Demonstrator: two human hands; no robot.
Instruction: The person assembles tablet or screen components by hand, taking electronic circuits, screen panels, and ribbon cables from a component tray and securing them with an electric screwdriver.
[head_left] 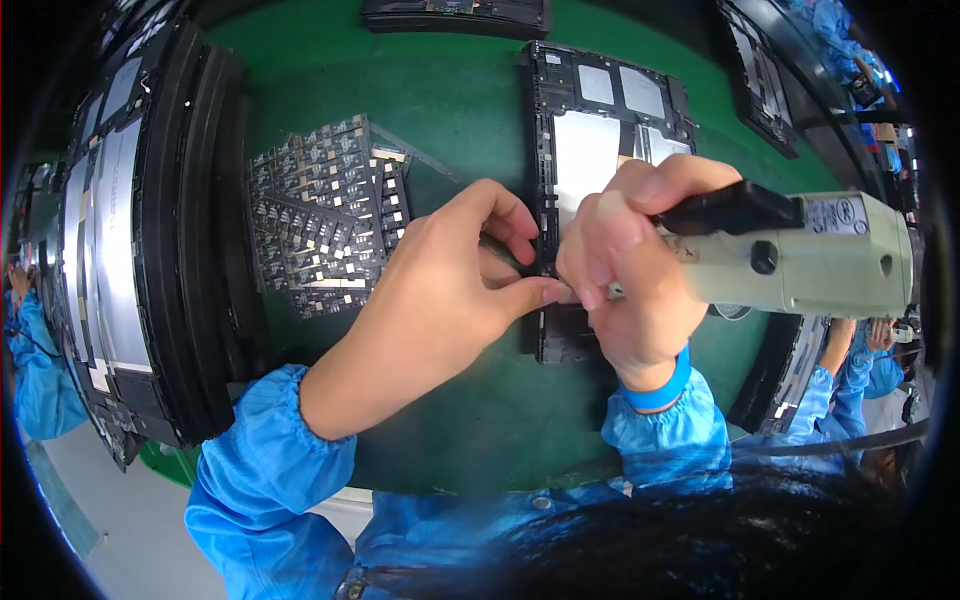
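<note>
My right hand (640,255) is wrapped round a pale beige electric screwdriver (830,255) with a black lever, its body lying off to the right. The tool's tip is hidden behind my fingers. Close to it, my left hand (430,255) is curled with thumb and fingers nearly together at the left edge of a black device housing (547,130). What these fingers hold, if anything, is too hidden to name. Silver panels (590,145) cover part of the housing, and both hands block its middle.
Many small dark circuit strips (310,190) lie spread on the green mat (440,80) left of my hands. Stacked black housings (150,250) stand at the far left. Further housings sit at the back (460,15) and right (765,75). Other people in blue sleeves work at both sides.
</note>
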